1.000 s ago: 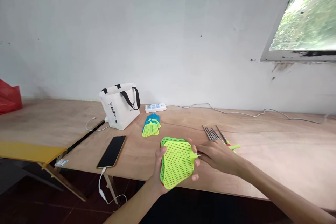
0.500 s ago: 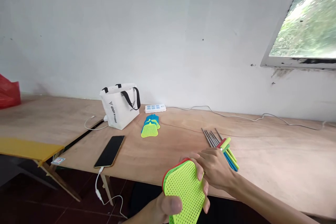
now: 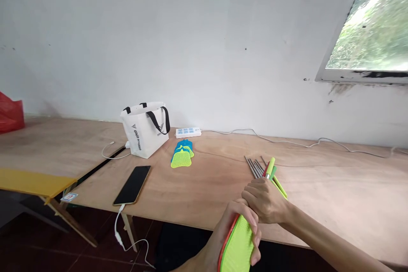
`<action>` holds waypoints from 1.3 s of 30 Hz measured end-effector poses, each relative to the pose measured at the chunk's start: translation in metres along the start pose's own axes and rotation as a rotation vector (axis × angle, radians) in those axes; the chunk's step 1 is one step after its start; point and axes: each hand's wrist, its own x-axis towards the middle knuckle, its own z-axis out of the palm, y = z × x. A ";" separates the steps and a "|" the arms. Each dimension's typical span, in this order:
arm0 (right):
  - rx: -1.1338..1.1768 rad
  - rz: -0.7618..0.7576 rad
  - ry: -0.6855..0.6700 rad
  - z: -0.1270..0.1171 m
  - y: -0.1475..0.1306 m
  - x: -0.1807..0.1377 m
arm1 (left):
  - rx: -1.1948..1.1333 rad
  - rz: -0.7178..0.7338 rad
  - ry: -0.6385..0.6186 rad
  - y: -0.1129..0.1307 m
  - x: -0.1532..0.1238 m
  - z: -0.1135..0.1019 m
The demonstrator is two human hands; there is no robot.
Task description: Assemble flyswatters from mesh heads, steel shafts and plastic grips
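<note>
My left hand (image 3: 234, 231) is wrapped round a stack of fly-swatter heads (image 3: 236, 250), neon yellow-green mesh on top with a red one beneath, held edge-on at the bottom of the view. My right hand (image 3: 265, 199) is closed just above them around a metal rod with a yellow-green handle (image 3: 270, 167) that sticks up and away from the fist. Beside it on the wooden table (image 3: 331, 195) lie several bare metal rods (image 3: 254, 165) and more coloured handles (image 3: 279, 187).
A small pile of blue and yellow-green swatter heads (image 3: 182, 154) lies mid-table. Left of it are a white tote bag (image 3: 145, 128), a black phone (image 3: 132, 185) on a cable, and a white power strip (image 3: 188, 132) by the wall. A yellow bench (image 3: 35, 182) stands at left.
The stack of swatter heads has come down and towards me and tipped from face-on to edge-on. My right hand has closed on a handled rod and raised its handle end.
</note>
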 end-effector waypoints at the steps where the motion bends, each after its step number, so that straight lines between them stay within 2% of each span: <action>1: -0.001 -0.010 0.001 0.001 0.002 0.000 | 0.008 -0.013 0.001 0.001 0.000 0.000; 9: -0.020 -0.026 -0.002 0.023 0.013 0.000 | 0.200 -0.017 0.093 0.012 -0.011 -0.016; 16: -0.002 -0.014 -0.014 0.042 0.019 -0.008 | 0.149 0.016 -0.067 0.001 -0.004 -0.046; 19: -0.012 -0.021 -0.009 0.043 0.018 -0.005 | 0.126 0.026 -0.088 -0.001 -0.003 -0.051; 23: 0.004 0.076 -0.099 0.033 -0.007 0.003 | 0.050 0.042 -0.098 0.015 -0.011 -0.052; 24: 0.033 0.112 -0.135 0.029 -0.016 0.004 | 0.048 0.016 -0.116 0.023 -0.014 -0.050; 25: 0.080 0.123 -0.242 0.025 -0.026 0.005 | 0.059 -0.031 -0.130 0.033 -0.019 -0.047; 27: 0.143 0.088 -0.320 0.018 -0.043 0.006 | 0.069 -0.147 -0.114 0.055 -0.028 -0.038; 30: 0.196 0.072 -0.272 0.012 -0.059 0.002 | 0.067 -0.258 -0.060 0.081 -0.041 -0.021; 32: 0.197 0.088 -0.221 0.007 -0.066 -0.001 | 0.084 -0.313 -0.019 0.089 -0.045 -0.012; 34: 0.163 0.090 -0.202 0.000 -0.070 -0.001 | 0.088 -0.329 -0.009 0.089 -0.046 -0.009; 39: 0.129 0.082 -0.265 -0.028 -0.074 0.010 | 0.028 -0.333 -0.126 0.083 -0.041 -0.015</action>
